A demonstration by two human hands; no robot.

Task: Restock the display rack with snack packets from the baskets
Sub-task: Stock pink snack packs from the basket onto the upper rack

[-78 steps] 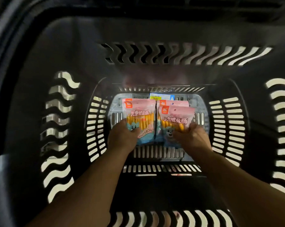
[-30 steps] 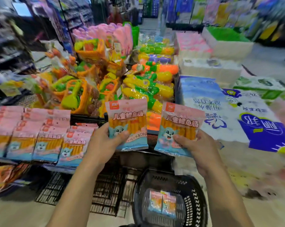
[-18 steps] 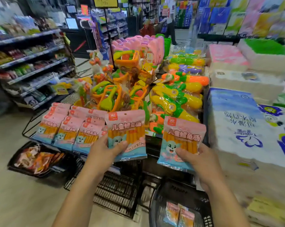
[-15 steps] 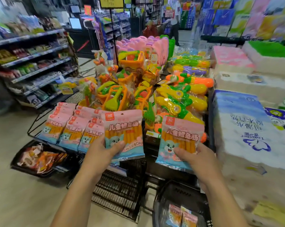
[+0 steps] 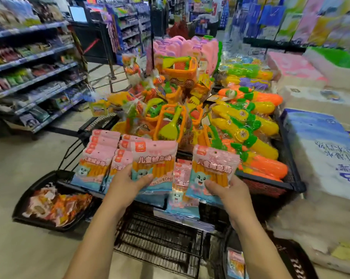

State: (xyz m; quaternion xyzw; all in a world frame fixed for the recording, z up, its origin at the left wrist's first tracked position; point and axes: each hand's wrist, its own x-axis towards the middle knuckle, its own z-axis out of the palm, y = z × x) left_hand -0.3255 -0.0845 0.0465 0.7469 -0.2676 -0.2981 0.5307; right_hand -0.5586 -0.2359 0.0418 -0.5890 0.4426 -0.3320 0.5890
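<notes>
My left hand (image 5: 127,181) grips a pink and blue snack packet (image 5: 154,160) printed with orange sticks, held over the front edge of the black wire display rack (image 5: 156,236). My right hand (image 5: 227,193) grips a second, matching packet (image 5: 214,168) just to the right. Rows of the same packets (image 5: 99,158) lie stacked on the rack's left part, and one more (image 5: 180,186) sits between my two hands. Down at the bottom right stands a black basket (image 5: 291,256) with a few packets (image 5: 235,262) inside.
Orange and yellow plastic toys (image 5: 240,125) fill the rack behind the packets. A black tray of orange snack bags (image 5: 57,204) lies on the floor at the left. Wrapped tissue bales (image 5: 321,158) are piled on the right. Store shelves (image 5: 29,77) line the left aisle.
I lifted both packets out of the dark basket and up to the rack. In the last half second they moved forward and lower, closer to the stacked rows.
</notes>
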